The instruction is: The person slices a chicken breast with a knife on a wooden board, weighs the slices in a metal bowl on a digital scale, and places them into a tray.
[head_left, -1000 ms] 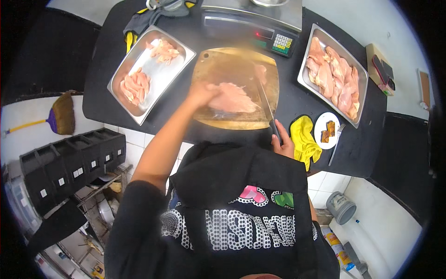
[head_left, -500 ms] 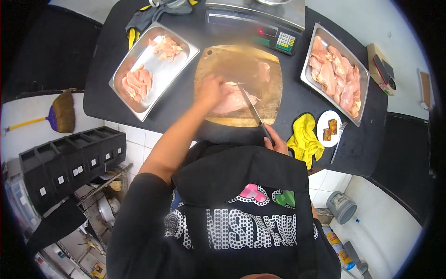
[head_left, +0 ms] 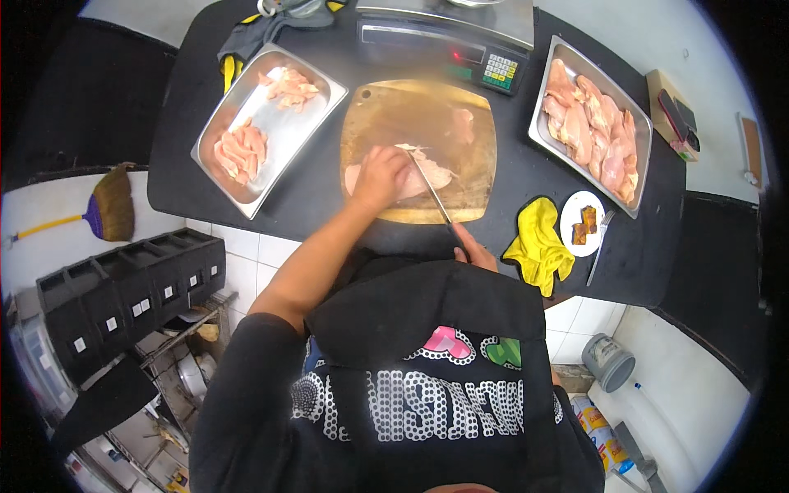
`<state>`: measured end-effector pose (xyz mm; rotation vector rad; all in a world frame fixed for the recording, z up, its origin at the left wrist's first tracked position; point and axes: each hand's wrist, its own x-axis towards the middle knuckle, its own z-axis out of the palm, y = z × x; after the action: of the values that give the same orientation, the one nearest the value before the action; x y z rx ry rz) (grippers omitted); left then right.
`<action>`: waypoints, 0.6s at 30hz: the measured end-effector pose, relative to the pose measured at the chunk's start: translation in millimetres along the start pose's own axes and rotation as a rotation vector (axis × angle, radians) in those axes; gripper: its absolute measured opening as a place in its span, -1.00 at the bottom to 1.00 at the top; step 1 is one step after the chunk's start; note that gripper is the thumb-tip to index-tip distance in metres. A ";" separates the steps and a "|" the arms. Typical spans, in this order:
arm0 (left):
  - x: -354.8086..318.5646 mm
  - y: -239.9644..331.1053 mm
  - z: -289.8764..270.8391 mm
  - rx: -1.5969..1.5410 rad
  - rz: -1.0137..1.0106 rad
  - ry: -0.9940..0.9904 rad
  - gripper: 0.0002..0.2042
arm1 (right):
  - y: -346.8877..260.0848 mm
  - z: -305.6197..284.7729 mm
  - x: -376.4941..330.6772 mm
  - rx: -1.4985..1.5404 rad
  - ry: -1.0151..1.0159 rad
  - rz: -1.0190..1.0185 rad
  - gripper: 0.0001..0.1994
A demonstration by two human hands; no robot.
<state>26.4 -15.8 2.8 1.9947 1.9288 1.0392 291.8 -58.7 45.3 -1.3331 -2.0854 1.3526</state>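
A raw chicken breast (head_left: 433, 175) lies on the wooden cutting board (head_left: 366, 123). My left hand (head_left: 380, 177) holds it down, fingers curled over its left part. My right hand (head_left: 477, 249) grips a kitchen knife (head_left: 431, 186) by its dark handle. The blade slants up and left across the breast, its tip close to my left fingertips. Whether the edge has sunk into the meat cannot be made out. A smaller piece of chicken (head_left: 463, 126) rests at the board's upper right.
Left of the board, a steel tray (head_left: 283, 135) holds two piles of chicken strips. Another steel tray (head_left: 549, 123) at right is filled with chicken breasts. A digital scale (head_left: 444, 45) stands behind. Near the right front are a yellow cloth (head_left: 538, 246), a white plate (head_left: 582, 201) and a fork (head_left: 601, 246).
My left hand has come slightly nearer and to the right on the breast. The knife and my right hand have shifted left, bringing the blade closer to my left fingers.
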 end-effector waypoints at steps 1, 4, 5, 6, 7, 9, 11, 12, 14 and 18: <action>-0.8 -0.1 0.8 -0.001 -0.001 -0.002 -0.87 | -2.6 0.3 0.1 -0.016 -0.036 0.064 -0.53; -1.4 -0.3 2.0 -0.006 -0.016 0.000 -0.86 | -4.5 2.5 -0.1 -0.024 -0.038 0.068 -0.53; -1.3 -0.5 2.1 -0.030 -0.018 -0.001 -0.86 | -4.7 3.9 -0.3 -0.024 -0.037 0.070 -0.53; -0.9 -1.5 2.6 -0.052 -0.020 0.000 -0.85 | -5.2 5.0 0.3 -0.005 0.002 0.044 -0.53; 0.1 -2.9 3.4 -0.053 -0.019 0.001 -0.85 | -5.9 5.7 0.8 0.013 0.041 0.017 -0.53; 6.1 -4.7 3.5 -0.093 -0.136 0.105 -0.83 | -9.6 4.8 0.4 0.018 0.080 0.040 -0.54; 17.5 -6.0 2.8 -0.043 -0.170 0.040 -0.81 | -15.4 1.6 1.5 0.023 0.122 0.066 -0.55; 24.9 -5.2 1.0 0.010 -0.209 -0.023 -0.79 | -17.8 -1.7 2.5 0.080 0.119 0.111 -0.56; 42.2 -10.1 0.3 0.071 -0.228 -0.213 -0.78 | -15.9 -3.5 4.9 0.138 0.112 0.153 -0.57; 78.7 -4.8 -7.1 0.081 -0.282 -0.708 -0.78 | -6.7 -11.9 4.7 0.122 0.154 0.052 -0.58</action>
<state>11.8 55.8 33.1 1.7192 1.7717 0.1426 293.8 -49.1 55.9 -1.4021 -1.8497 1.3300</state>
